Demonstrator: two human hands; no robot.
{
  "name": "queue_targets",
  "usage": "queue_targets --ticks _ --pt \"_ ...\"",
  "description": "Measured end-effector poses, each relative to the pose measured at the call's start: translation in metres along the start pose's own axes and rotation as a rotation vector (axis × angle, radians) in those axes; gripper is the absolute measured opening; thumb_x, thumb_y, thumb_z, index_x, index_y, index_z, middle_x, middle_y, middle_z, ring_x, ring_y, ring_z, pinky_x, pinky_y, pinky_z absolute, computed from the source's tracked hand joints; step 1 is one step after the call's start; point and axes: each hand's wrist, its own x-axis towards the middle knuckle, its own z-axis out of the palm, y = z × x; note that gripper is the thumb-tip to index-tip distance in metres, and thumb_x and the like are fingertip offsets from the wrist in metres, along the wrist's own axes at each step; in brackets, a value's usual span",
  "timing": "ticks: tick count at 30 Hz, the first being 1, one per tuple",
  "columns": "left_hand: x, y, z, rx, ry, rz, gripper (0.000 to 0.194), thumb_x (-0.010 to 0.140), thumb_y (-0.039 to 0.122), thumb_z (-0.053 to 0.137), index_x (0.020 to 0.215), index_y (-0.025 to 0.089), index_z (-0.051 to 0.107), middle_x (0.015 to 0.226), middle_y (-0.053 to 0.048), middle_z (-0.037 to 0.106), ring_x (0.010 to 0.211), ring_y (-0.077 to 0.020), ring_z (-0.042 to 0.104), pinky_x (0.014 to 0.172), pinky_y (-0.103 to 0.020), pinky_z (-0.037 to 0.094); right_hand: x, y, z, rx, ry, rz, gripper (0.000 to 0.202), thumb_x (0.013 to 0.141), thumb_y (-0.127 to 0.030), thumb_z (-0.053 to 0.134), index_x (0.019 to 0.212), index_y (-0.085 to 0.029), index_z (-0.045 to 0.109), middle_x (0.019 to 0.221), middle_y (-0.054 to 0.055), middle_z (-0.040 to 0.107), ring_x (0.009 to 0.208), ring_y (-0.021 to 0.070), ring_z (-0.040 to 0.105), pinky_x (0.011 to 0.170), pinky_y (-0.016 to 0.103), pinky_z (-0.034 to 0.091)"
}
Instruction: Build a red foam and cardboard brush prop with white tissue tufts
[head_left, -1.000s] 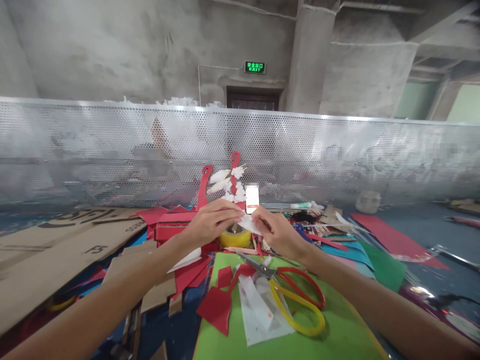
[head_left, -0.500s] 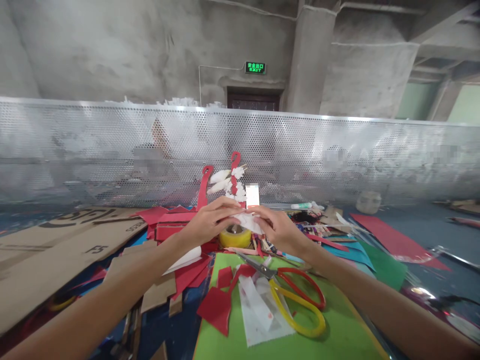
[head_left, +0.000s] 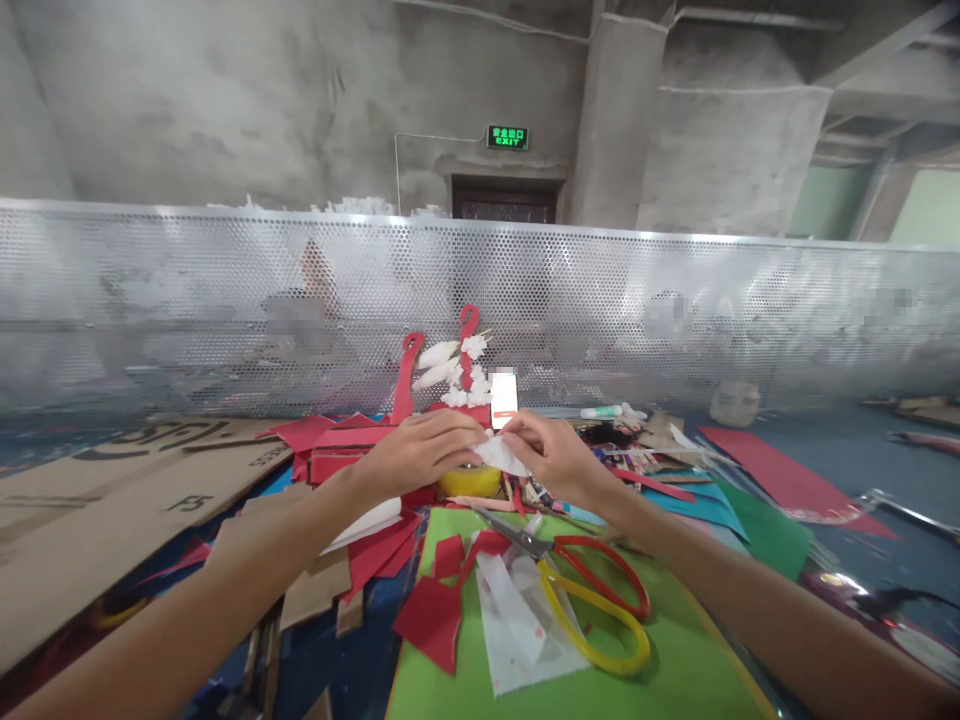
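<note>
Between both hands is a small piece of white tissue [head_left: 504, 457]. My left hand [head_left: 426, 450] pinches its left side, fingers bent together. On the right, my right hand [head_left: 549, 452] grips the other side between thumb and fingers. Just below the hands sits a roll of yellow tape [head_left: 469, 483]. Nearer, scissors [head_left: 592, 600] with one red and one yellow handle lie on a green board [head_left: 675, 640], partly over white paper pieces [head_left: 517, 620]. Red scraps [head_left: 435, 615] lie to their left. Behind the hands stand red strips [head_left: 406, 375] with white flowers [head_left: 457, 370].
A lit phone [head_left: 504, 395] stands behind the hands. Cardboard [head_left: 135, 490] covers the left side. Blue sheets [head_left: 697, 500], a green sheet [head_left: 772, 530] and a red sheet [head_left: 787, 475] lie right. A perforated metal panel [head_left: 600, 320] runs across the back.
My left hand has moved slightly down, and its fingers lie flatter over the tissue. More of the phone shows above the hands. The view has shifted a little; the scissors and board are unchanged.
</note>
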Motion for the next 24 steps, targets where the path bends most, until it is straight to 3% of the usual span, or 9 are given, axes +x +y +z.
queue_targets --ticks 4,8,14,19,24 --pt "0.002 -0.001 -0.008 0.046 0.044 0.179 0.031 0.095 0.015 0.059 0.125 0.020 0.060 0.122 -0.011 0.066 0.119 -0.0209 0.061 0.098 -0.038 0.055 0.000 -0.002 0.001 0.029 0.010 0.017 0.014 0.098 -0.038 0.049 0.098 -0.024 0.050 0.062 -0.005 0.059 0.052 0.0120 0.049 0.051 0.024 0.033" --pt "0.004 0.000 -0.015 -0.021 -0.092 0.274 0.040 0.096 0.009 0.052 0.133 0.023 0.056 0.123 -0.008 0.070 0.125 -0.0209 0.059 0.105 -0.040 0.053 -0.002 -0.005 -0.001 -0.015 -0.015 -0.015 0.012 0.099 -0.034 0.047 0.093 -0.024 0.047 0.058 -0.006 0.054 0.049 0.0117 0.043 0.051 0.025 0.028" --pt "-0.001 -0.002 -0.009 0.007 -0.196 0.206 0.048 0.100 0.010 0.045 0.145 0.023 0.045 0.133 -0.011 0.065 0.127 -0.0202 0.058 0.101 -0.034 0.054 -0.005 -0.006 -0.003 -0.153 -0.055 -0.079 0.005 0.094 -0.020 0.047 0.098 -0.023 0.045 0.067 -0.003 0.061 0.056 0.0133 0.047 0.057 0.027 0.030" --pt "-0.001 0.005 0.004 0.141 -0.424 0.103 0.047 0.104 0.023 0.038 0.151 0.017 0.034 0.129 -0.014 0.065 0.112 -0.0209 0.066 0.084 -0.028 0.056 -0.007 -0.005 -0.001 -0.254 -0.107 -0.103 0.016 0.091 -0.013 0.045 0.104 -0.022 0.041 0.062 -0.006 0.050 0.054 0.0139 0.043 0.057 0.028 0.027" --pt "-0.009 0.008 0.022 0.156 -0.555 -0.072 0.042 0.104 0.026 0.037 0.145 0.015 0.038 0.132 -0.016 0.060 0.122 -0.0256 0.058 0.091 -0.032 0.050 -0.006 -0.003 0.003 -0.222 -0.094 -0.070 0.020 0.088 -0.013 0.048 0.104 -0.022 0.041 0.079 -0.001 0.058 0.067 0.0156 0.054 0.064 0.028 0.034"
